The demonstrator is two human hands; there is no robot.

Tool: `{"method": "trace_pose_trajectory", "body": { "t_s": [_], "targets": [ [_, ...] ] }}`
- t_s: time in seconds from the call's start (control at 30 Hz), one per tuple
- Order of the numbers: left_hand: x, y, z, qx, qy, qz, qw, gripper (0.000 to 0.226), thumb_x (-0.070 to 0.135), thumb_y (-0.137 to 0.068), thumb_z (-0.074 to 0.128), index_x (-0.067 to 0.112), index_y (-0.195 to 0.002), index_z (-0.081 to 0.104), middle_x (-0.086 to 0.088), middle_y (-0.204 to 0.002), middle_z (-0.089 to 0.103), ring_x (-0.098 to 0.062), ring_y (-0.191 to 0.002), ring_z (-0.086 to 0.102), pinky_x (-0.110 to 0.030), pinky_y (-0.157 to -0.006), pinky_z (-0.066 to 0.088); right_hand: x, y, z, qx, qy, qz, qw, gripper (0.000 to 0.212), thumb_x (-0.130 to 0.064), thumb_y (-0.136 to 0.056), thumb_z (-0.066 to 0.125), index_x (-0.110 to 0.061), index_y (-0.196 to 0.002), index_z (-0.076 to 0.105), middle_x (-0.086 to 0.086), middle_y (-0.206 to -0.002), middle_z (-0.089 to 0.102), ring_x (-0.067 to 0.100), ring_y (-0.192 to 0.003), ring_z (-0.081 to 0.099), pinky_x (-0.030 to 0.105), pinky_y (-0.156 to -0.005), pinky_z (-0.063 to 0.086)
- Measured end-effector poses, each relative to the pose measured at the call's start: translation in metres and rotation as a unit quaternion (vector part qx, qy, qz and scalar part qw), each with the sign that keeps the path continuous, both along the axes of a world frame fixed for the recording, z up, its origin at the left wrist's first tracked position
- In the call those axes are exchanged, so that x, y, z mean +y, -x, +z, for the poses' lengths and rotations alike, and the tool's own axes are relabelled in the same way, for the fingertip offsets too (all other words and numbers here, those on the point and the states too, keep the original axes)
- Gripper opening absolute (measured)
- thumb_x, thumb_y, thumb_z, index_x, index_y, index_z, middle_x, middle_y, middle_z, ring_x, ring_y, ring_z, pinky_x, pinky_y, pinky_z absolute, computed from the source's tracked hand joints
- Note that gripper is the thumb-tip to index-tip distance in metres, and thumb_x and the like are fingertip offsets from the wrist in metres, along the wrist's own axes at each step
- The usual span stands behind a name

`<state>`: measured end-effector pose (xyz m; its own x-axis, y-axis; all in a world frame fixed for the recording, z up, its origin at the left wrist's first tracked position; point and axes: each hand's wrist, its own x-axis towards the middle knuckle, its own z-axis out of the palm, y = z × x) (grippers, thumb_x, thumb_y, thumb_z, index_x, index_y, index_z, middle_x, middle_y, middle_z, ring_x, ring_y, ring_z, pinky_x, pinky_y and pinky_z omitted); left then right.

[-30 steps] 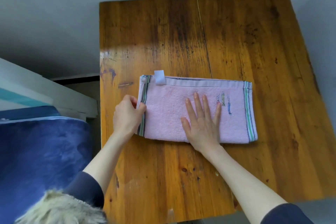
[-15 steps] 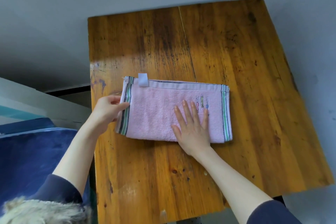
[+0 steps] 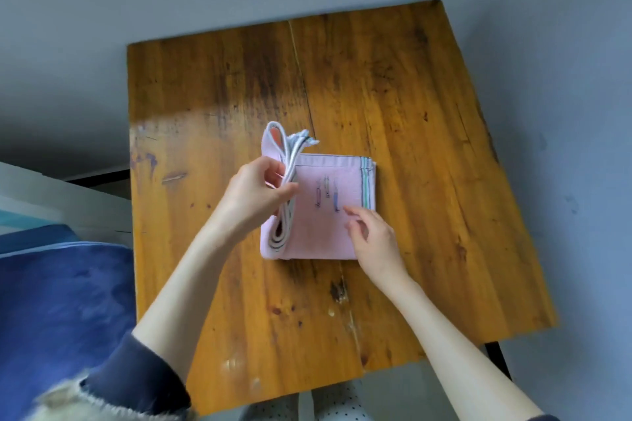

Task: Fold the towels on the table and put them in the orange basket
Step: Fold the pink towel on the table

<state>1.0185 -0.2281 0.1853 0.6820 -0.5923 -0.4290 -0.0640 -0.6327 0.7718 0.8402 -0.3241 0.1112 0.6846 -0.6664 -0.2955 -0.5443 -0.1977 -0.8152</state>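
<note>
One pink towel, flat half a second ago, is being folded toward 3 o'clock on the worktop: left hand pinching its raised end, right hand relaxing, fingers loose.

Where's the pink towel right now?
Head view: the pink towel lies mid-table on the wooden table, its left end lifted by the left hand, the right hand at its right.

Pink towel, partly folded, near the middle of the worktop.

The pink towel lies flat in a rough square, with green and dark stripes along its right edge and three small embroidered marks on top. Its left end is lifted and doubled over, standing up on edge so the white-hemmed layers show. No basket is in view.
</note>
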Motion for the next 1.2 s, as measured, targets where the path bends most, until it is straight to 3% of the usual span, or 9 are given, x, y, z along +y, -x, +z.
{"method": "trace_pose_trajectory", "body": {
  "t_s": [0.17,0.33,0.47,0.73,0.83,0.9,0.97,1.07,1.2],
  "targets": [
    [-0.042,0.039,-0.035,0.023,-0.063,-0.030,0.997,0.012,0.014,-0.081,0.063,0.013,-0.091,0.056,-0.003,-0.084,0.059,-0.026,-0.085,0.060,-0.044,-0.076,0.054,-0.016,0.032,-0.006,0.001,-0.096,-0.099,0.990,0.021,-0.015,-0.096,0.048,-0.015,-0.109,0.064,-0.014,-0.085,0.065,0.002,-0.078,0.066,0.012,-0.068,0.053],
    [-0.059,0.057,-0.055,-0.046,-0.078,-0.019,0.996,0.006,0.010,-0.084,0.056,0.011,-0.087,0.051,0.005,-0.074,0.051,-0.013,-0.068,0.048,-0.024,-0.053,0.036,-0.021,0.037,-0.017,0.031,-0.141,-0.072,0.987,0.026,-0.019,-0.097,0.047,-0.014,-0.118,0.062,-0.006,-0.102,0.064,0.009,-0.097,0.063,0.022,-0.084,0.053],
    [-0.069,0.069,-0.057,-0.095,-0.026,0.023,0.995,0.006,0.011,-0.085,0.054,0.011,-0.089,0.050,0.006,-0.074,0.051,-0.013,-0.068,0.049,-0.028,-0.060,0.041,-0.021,0.038,-0.024,0.034,-0.161,-0.052,0.985,0.028,-0.017,-0.098,0.044,-0.016,-0.119,0.062,-0.005,-0.109,0.064,0.011,-0.102,0.062,0.024,-0.088,0.052],
    [-0.078,0.090,-0.072,-0.036,-0.047,-0.072,0.996,0.012,0.016,-0.091,0.056,0.008,-0.099,0.056,-0.003,-0.086,0.059,-0.020,-0.079,0.057,-0.032,-0.071,0.049,-0.031,0.038,-0.030,0.031,-0.214,-0.076,0.973,0.030,-0.017,-0.099,0.038,-0.014,-0.115,0.063,0.001,-0.104,0.068,0.018,-0.098,0.065,0.031,-0.082,0.057],
    [-0.071,0.088,-0.068,-0.020,-0.039,-0.090,0.995,0.022,0.017,-0.094,0.051,0.007,-0.113,0.059,-0.009,-0.101,0.063,-0.022,-0.090,0.061,-0.039,-0.082,0.052,-0.036,0.032,-0.025,0.040,-0.213,-0.083,0.973,0.034,-0.024,-0.099,0.040,0.002,-0.101,0.061,0.022,-0.098,0.064,0.036,-0.093,0.062,0.051,-0.082,0.053],
    [-0.058,0.088,-0.066,-0.071,-0.014,-0.098,0.993,0.024,0.011,-0.095,0.047,0.008,-0.116,0.060,-0.008,-0.109,0.063,-0.019,-0.093,0.060,-0.032,-0.084,0.050,-0.042,0.024,-0.021,0.034,-0.210,-0.089,0.973,0.035,-0.028,-0.098,0.042,0.000,-0.095,0.063,0.019,-0.093,0.066,0.033,-0.087,0.063,0.049,-0.081,0.054],
    [-0.041,0.086,-0.065,-0.190,0.002,-0.108,0.976,0.026,0.002,-0.093,0.047,0.006,-0.115,0.061,-0.009,-0.111,0.061,-0.023,-0.100,0.055,-0.026,-0.084,0.043,-0.050,0.012,-0.016,0.021,-0.204,-0.088,0.975,0.026,-0.032,-0.096,0.046,-0.015,-0.095,0.066,0.000,-0.086,0.068,0.015,-0.080,0.064,0.029,-0.071,0.055],
    [-0.019,0.080,-0.071,-0.371,-0.047,-0.155,0.914,0.028,0.002,-0.090,0.052,0.008,-0.115,0.062,-0.010,-0.121,0.058,-0.034,-0.118,0.047,-0.041,-0.094,0.035,-0.064,-0.013,-0.011,0.012,-0.173,-0.091,0.981,0.038,-0.035,-0.092,0.053,0.000,-0.088,0.065,0.008,-0.073,0.061,0.014,-0.067,0.053,0.027,-0.058,0.039],
    [-0.005,0.083,-0.087,-0.354,-0.113,-0.238,0.898,0.042,0.029,-0.094,0.049,0.020,-0.134,0.047,-0.011,-0.151,0.029,-0.036,-0.143,0.011,-0.059,-0.111,0.010,-0.079,-0.040,-0.008,0.021,-0.173,-0.088,0.981,0.034,-0.038,-0.087,0.059,-0.005,-0.080,0.066,0.008,-0.076,0.065,0.023,-0.068,0.059,0.037,-0.062,0.044]
  ]
}}
